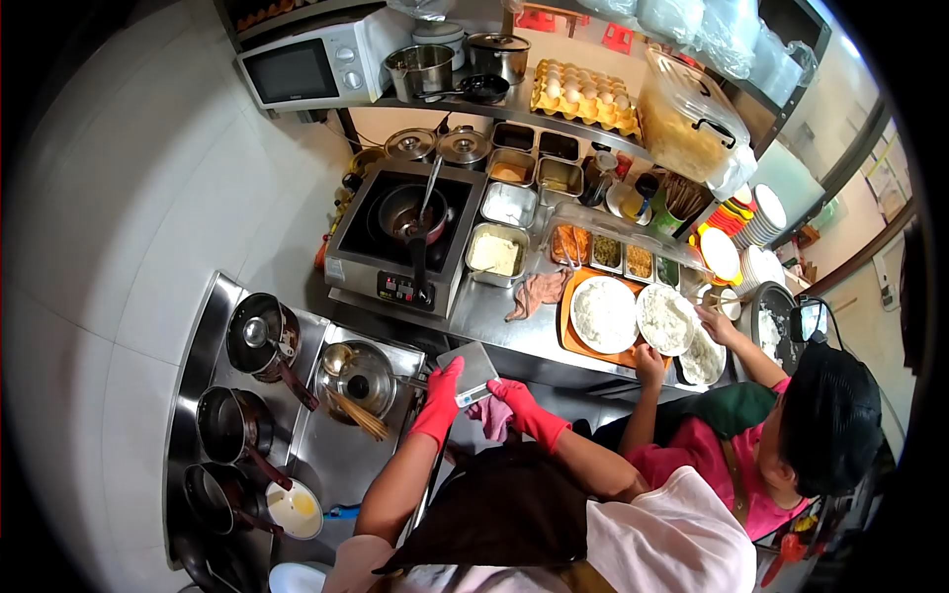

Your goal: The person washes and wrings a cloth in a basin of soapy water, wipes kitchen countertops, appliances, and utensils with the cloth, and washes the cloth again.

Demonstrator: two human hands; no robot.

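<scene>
Red rubber gloves cover both of my hands. My left hand (pixel 440 397) is closed on the left side of a flat silver rectangular box (pixel 469 372), which is tilted in front of my body; I cannot make out its exact kind. On the box's other side, my right hand (pixel 526 407) is closed at the edge. A crumpled pink cloth (pixel 490 419) hangs just below the right fingers, and whether they grip it is unclear. Beside my left hand, a steel pot (pixel 381 387) with a ladle (pixel 338 358) and wooden chopsticks (pixel 358 415) sits in the metal counter.
An induction cooker (pixel 361 282) carries a pan (pixel 400 210). At right, a co-worker (pixel 712 435) handles plates of rice (pixel 667 318) by an orange tray (pixel 566 331). Several pans (pixel 232 420) line the left counter. An egg tray (pixel 588 94) stands on the shelf.
</scene>
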